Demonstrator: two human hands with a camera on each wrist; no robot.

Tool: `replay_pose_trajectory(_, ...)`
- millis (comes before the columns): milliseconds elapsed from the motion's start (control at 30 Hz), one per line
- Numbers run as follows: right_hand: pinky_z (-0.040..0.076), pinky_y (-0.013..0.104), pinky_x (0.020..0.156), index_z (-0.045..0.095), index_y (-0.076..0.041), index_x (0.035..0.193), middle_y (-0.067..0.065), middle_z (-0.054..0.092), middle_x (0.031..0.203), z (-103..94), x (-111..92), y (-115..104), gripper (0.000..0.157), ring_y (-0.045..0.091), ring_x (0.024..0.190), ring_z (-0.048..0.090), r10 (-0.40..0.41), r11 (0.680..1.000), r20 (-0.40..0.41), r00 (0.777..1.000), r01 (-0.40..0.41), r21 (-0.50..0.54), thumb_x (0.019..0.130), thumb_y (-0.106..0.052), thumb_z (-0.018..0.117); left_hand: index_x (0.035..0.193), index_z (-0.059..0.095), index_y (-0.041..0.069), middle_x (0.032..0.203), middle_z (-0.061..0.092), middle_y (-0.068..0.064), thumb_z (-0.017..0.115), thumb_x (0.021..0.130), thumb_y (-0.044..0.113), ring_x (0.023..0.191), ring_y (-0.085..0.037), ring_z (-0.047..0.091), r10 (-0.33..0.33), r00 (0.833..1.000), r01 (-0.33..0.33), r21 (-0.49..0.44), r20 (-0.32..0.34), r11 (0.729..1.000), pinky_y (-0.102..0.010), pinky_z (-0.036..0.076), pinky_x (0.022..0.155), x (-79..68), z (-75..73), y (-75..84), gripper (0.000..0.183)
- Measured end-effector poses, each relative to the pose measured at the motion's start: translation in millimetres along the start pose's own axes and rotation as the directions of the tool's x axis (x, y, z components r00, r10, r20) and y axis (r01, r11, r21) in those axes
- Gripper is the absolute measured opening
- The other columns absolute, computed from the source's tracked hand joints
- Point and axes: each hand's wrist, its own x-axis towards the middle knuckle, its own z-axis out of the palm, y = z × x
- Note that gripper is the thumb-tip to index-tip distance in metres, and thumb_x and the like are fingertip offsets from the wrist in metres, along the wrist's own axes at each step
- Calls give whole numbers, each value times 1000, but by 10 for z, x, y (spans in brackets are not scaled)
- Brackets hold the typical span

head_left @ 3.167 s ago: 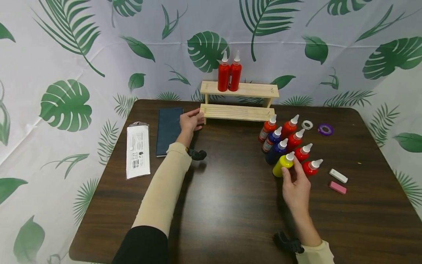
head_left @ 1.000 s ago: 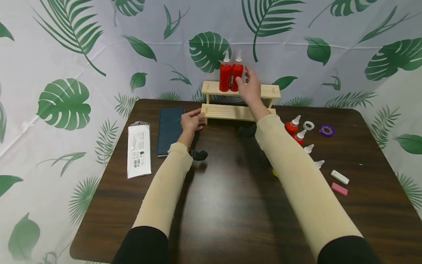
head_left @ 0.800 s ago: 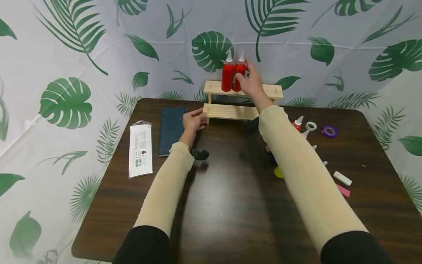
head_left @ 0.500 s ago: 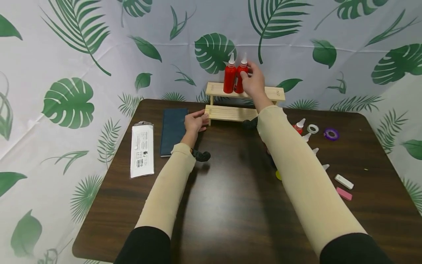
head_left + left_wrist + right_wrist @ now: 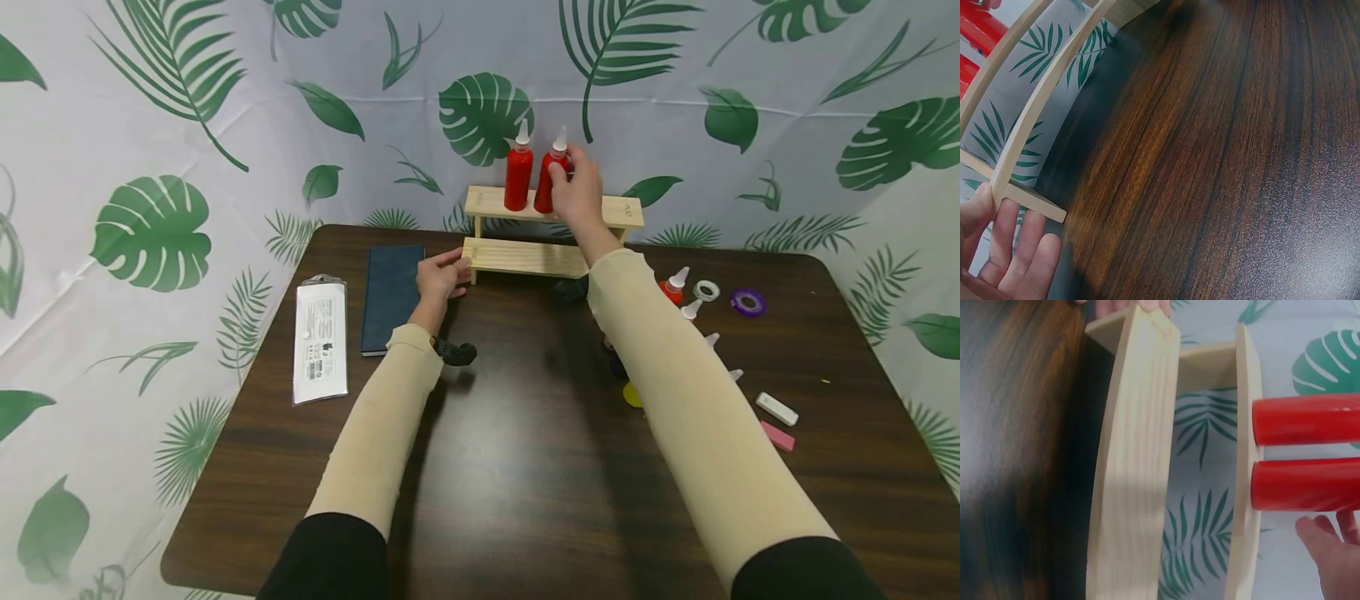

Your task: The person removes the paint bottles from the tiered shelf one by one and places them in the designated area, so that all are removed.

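Observation:
Two red squeeze bottles stand on the upper tier of a two-tier wooden rack. The left red bottle is upright. My right hand grips the upper part of the right red bottle between thumb and fingers. That bottle leans a little to the right, its base at the upper board, a narrow gap between the pair. At the rack's left end, my left hand pinches the lower board, thumb on top and fingers below, as the left wrist view shows.
More bottles, among them a red one and a yellow one, are partly hidden behind my right sleeve. Beyond lie a white roll, a purple roll and two erasers, white and pink. A dark notebook and white packet lie left.
My right hand has gone from the yellow bottle up to the upper tier and taken hold of the right red bottle. That bottle has shifted and tipped rightward. My left hand stays at the rack.

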Motion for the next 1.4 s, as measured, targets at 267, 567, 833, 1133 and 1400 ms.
replay_pose_trajectory(267, 41, 27, 103, 44, -15, 143, 5, 48, 139, 37, -60, 31, 43, 18, 124, 49, -26, 995, -49, 998, 31, 94, 101, -22, 49, 117, 71, 24, 95, 73, -5, 74, 85, 26, 79, -16, 72, -3, 1000, 3, -4, 15, 1000, -30, 58, 61, -4, 10, 21, 31)
replay_pose_trajectory(567, 49, 29, 95, 52, -14, 134, 4, 55, 130, 68, -636, -221, 38, 21, 110, 57, -78, 923, -190, 979, 143, 358, 98, -23, 56, 115, 72, 25, 95, 73, -5, 74, 85, 26, 79, -16, 72, -20, 1000, 20, -18, 16, 1000, -33, 59, 65, -17, -13, 25, 30)
replay_pose_trajectory(833, 52, 36, 93, 56, -8, 131, 10, 59, 127, -153, -1562, -102, 38, 28, 105, 62, -75, 900, -110, 991, 115, 421, 95, -17, 61, 114, 72, 25, 94, 74, -5, 73, 86, 24, 77, -16, 71, -25, 1000, 25, -5, 19, 1000, -33, 59, 64, -25, -6, 48, 29)
replay_pose_trajectory(1133, 51, 39, 92, 58, -12, 130, 7, 61, 125, -429, -2470, 576, 42, 22, 108, 60, 32, 967, -7, 999, -30, 255, 92, -28, 64, 115, 72, 25, 95, 74, -6, 73, 86, 25, 77, -16, 71, -8, 1000, 8, -4, 15, 1000, -30, 58, 60, -9, -19, 59, 29)
replay_pose_trajectory(1400, 49, 9, 78, 60, -13, 130, 4, 63, 123, -768, -3056, 1097, 42, 4, 100, 60, 122, 980, -140, 983, -97, 173, 89, -13, 69, 115, 72, 25, 96, 73, -6, 73, 86, 25, 80, -17, 72, -14, 1000, 14, -12, 20, 1000, -29, 58, 60, -30, -8, 59, 30)
